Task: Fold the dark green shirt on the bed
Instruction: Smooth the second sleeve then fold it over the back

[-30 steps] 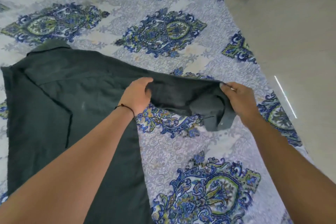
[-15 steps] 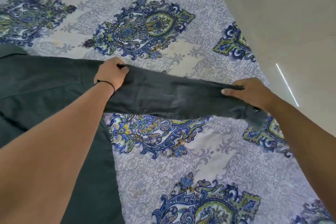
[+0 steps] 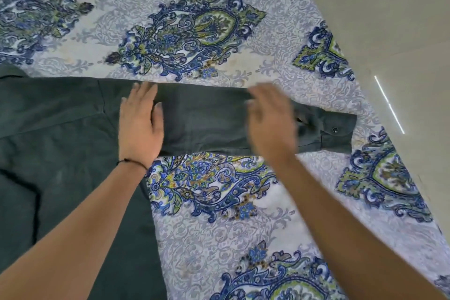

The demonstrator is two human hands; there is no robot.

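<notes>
- The dark green shirt (image 3: pixel 60 141) lay flat on the bed (image 3: pixel 243 234). Its body covered the left side of the view and ran off the left and bottom edges of the picture.
- A shoulder seam (image 3: pixel 102 97) marked where the body ended and the sleeve began.
- The left hand (image 3: pixel 140 126) rested palm-down on the sleeve just beside that seam. Its fingers were straight and spread, pointing away from the person, and it grasped nothing. A thin dark thread bracelet (image 3: pixel 132 162) circled the wrist.
- The sleeve (image 3: pixel 207 119) stretched out straight from the body. Its long axis ran sideways across the bed, pointing toward the bed's right edge and tilting slightly toward the person at the far end.
- The right hand (image 3: pixel 270 122) was over the middle-to-outer part of the sleeve, smeared by motion. Its fingers were extended and not curled round the cloth. I cannot tell whether the palm touched the fabric.
- The cuff (image 3: pixel 338 139) ended the sleeve near the bed's right edge and lay flat, with a small round snap button (image 3: pixel 334 129) facing up.
- The patterned sheet (image 3: pixel 190 31), pale with blue and green medallions, showed above and below the sleeve.
- Beyond the right edge lay a beige floor (image 3: pixel 389 7) with a thin bright streak (image 3: pixel 389 105) of light.
</notes>
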